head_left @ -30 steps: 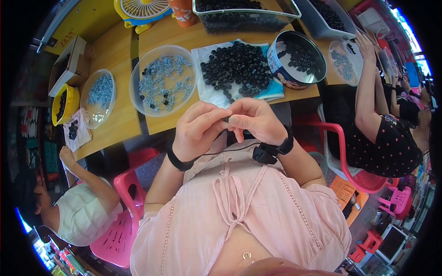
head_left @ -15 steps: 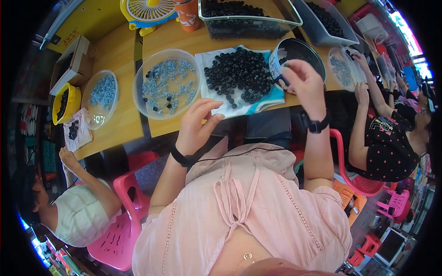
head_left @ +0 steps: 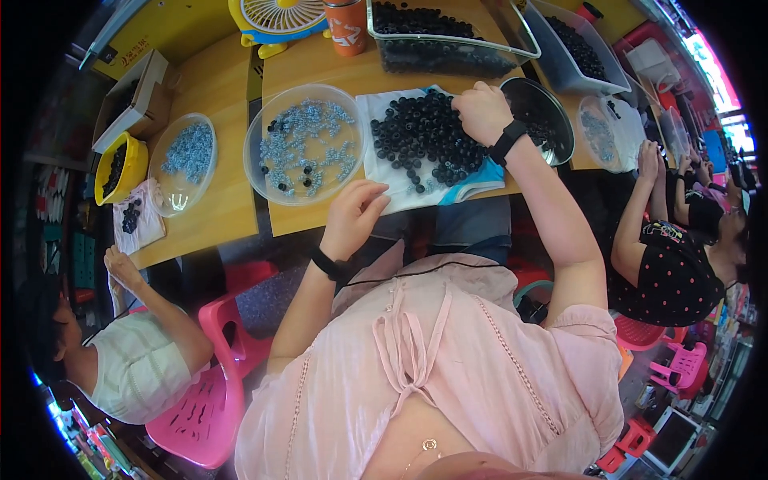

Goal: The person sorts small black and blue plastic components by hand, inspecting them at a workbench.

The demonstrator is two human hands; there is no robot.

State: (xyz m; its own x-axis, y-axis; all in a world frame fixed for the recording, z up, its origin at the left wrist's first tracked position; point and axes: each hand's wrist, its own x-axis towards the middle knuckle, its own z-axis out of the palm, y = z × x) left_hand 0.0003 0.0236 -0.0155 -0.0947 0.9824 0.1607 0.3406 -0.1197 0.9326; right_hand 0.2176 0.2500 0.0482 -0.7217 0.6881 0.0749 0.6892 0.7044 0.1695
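Note:
A heap of small black ring-like pieces with a hole in the middle (head_left: 420, 132) lies on a white and turquoise cloth (head_left: 392, 202) before me. My right hand (head_left: 482, 114) reaches onto the heap's far right side, its fingers bent downward and the fingertips hidden. Just off the cloth's near left corner hovers my left hand (head_left: 354, 214), thumb and fingers a little apart, with nothing visible between them. To its left stands a round clear tub (head_left: 254, 172) holding small pale-blue translucent pieces and a few black ones. A round metal tin (head_left: 566, 120) sits right of the heap, with dark contents.
Clear bins (head_left: 448, 62) of black pieces stand at the back, beside an orange cup (head_left: 346, 28) and a yellow-blue fan (head_left: 282, 20). Left are another clear tub (head_left: 204, 172), a yellow bucket (head_left: 136, 164) and a cardboard box (head_left: 148, 100). People sit at work on both sides.
My right hand has moved left from the tin onto the black heap. My left hand has shifted slightly right, its fingers a bit nearer together. The whole view has shifted a little.

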